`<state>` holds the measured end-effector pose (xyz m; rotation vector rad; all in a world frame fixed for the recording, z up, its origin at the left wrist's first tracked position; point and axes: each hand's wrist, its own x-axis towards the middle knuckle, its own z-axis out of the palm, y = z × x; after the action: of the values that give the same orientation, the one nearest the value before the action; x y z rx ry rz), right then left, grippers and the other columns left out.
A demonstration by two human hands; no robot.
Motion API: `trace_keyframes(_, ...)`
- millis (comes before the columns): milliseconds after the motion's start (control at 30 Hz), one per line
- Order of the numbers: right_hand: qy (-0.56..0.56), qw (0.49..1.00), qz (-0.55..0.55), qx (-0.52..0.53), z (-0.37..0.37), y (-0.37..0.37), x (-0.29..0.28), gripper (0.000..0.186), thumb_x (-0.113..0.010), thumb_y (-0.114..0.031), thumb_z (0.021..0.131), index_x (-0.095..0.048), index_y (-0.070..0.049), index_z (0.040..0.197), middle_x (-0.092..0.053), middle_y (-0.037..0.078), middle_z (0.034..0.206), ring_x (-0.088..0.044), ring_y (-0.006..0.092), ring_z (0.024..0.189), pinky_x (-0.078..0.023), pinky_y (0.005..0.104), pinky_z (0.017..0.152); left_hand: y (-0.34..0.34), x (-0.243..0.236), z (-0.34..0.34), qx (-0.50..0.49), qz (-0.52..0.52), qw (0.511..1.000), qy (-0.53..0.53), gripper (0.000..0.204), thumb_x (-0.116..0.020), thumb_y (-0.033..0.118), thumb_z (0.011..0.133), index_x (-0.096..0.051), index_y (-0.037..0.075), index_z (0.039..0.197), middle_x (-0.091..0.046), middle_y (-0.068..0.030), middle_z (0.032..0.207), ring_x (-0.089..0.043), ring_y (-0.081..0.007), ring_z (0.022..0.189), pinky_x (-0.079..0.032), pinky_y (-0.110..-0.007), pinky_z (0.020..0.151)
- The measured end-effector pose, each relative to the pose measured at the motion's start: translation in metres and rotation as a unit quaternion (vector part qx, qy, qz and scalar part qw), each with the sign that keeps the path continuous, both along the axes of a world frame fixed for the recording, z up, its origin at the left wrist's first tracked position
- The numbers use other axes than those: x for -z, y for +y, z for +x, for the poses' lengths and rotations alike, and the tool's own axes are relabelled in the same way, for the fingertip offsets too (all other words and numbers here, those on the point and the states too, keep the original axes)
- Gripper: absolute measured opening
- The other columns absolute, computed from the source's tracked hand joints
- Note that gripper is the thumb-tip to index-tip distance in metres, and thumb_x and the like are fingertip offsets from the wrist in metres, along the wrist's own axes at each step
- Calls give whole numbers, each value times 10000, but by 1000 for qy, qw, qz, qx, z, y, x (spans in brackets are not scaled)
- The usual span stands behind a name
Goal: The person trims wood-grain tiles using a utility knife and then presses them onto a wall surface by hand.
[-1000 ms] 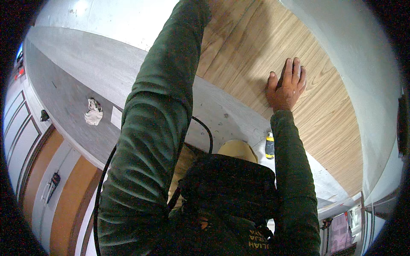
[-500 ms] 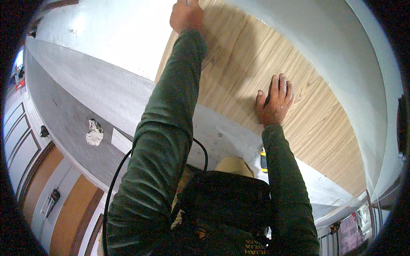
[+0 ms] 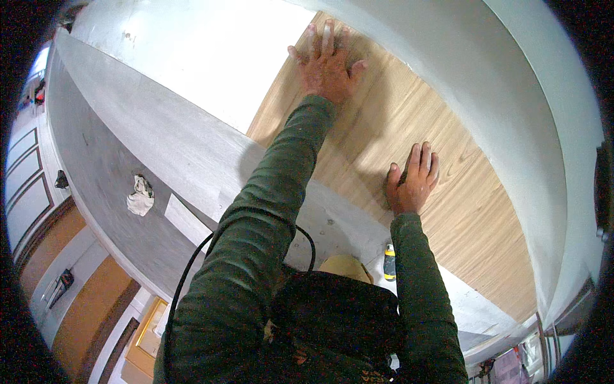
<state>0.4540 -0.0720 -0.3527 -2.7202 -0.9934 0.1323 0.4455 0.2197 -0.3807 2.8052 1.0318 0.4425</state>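
Left hand [image 3: 326, 72] had come down from the top edge since the earlier frame, now fully visible at upper middle. Palm down, fingers splayed over the upper end of the wood-grain panel [image 3: 467, 221], nothing grasped. Panel ran diagonally from upper middle to lower right. Right hand [image 3: 412, 185], right of centre, rested on it, fingers extended, grip released. Yellow-and-black tool [image 3: 389, 262] stood out beside the right sleeve [image 3: 422, 288]; crumpled whitish cloth [image 3: 141, 197] lay at left.
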Motion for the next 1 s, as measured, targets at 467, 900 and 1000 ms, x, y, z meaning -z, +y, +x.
trace_keyframes(467, -18, 1000, 5, -12, 0, 2, 2, 615, -572, -308, 897, -455, -50, 1442, -386, 183, 1541, -324, 453, 1396, -249, 567, 1145, 8, -20, 9, -28, -101, 990, 93, 895, -570, 626, 860, -300, 130, 1554, -208, -95, 1639, -114, -338, 1524, -114, -781, 1090)
trace_keyframes(900, -40, 999, 8, -32, -4, -2, 5, 645, -496, -449, 942, -443, -46, 1444, -381, 191, 1535, -331, 467, 1384, -281, 601, 1118, 10, -62, 29, -122, -236, 954, 138, 1149, -730, 592, 740, -149, 64, 1579, -107, -77, 1664, -111, -214, 1532, -162, -801, 1081)
trace_keyframes(1000, -41, 999, 12, -33, -1, 4, 5, 649, -497, -450, 945, -441, -37, 1442, -391, 197, 1528, -340, 469, 1378, -285, 601, 1115, 15, -54, 35, -134, -218, 955, 148, 1139, -738, 568, 725, -166, 74, 1577, -122, -70, 1658, -117, -224, 1528, -188, -823, 1053)
